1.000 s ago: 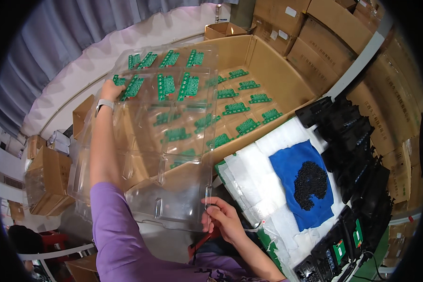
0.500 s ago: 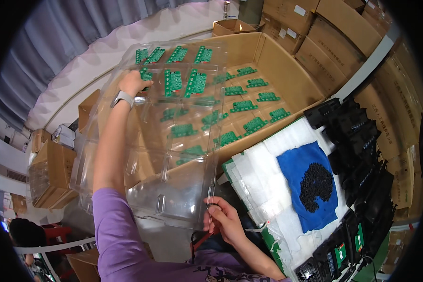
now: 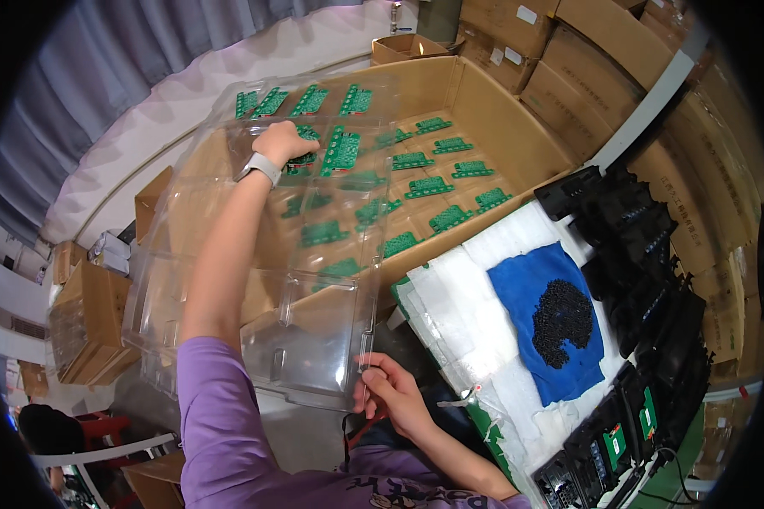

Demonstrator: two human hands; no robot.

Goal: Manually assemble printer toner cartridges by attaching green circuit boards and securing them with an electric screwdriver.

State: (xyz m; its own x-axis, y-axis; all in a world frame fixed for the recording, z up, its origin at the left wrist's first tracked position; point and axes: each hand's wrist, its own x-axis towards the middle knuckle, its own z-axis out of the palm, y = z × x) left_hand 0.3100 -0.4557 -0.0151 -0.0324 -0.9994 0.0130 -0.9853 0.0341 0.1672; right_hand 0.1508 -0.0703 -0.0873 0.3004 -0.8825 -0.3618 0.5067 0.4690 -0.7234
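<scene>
Pinching a green circuit board (image 3: pixel 308 133) between thumb and fingers, the grip of the left hand (image 3: pixel 280 146) is over the second row of a clear plastic tray (image 3: pixel 310 349), counted from its far edge. The fingers cover a part of this board, so I cannot tell if it is one piece or several together. The neighbouring board (image 3: pixel 341 151), just beside it toward the right edge of the tray, shows the look better: flat, bright green, with pale round spots in a row along its left side, and a small touch of red at the lower border. Four similar boards (image 3: pixel 310 100) lie in the row by the far edge. The right hand (image 3: pixel 396 397) pinches the near right corner of the tray, which is tilted over a cardboard box (image 3: pixel 497 106). In the box, more green boards (image 3: pixel 427 186) lie in spaced rows. On the worktop (image 3: pixel 490 431), white sheets (image 3: pixel 450 297) carry a blue cloth (image 3: pixel 511 284) with a pile of small black parts (image 3: pixel 564 314); black plastic housings (image 3: pixel 641 233) stand along its right edge.
</scene>
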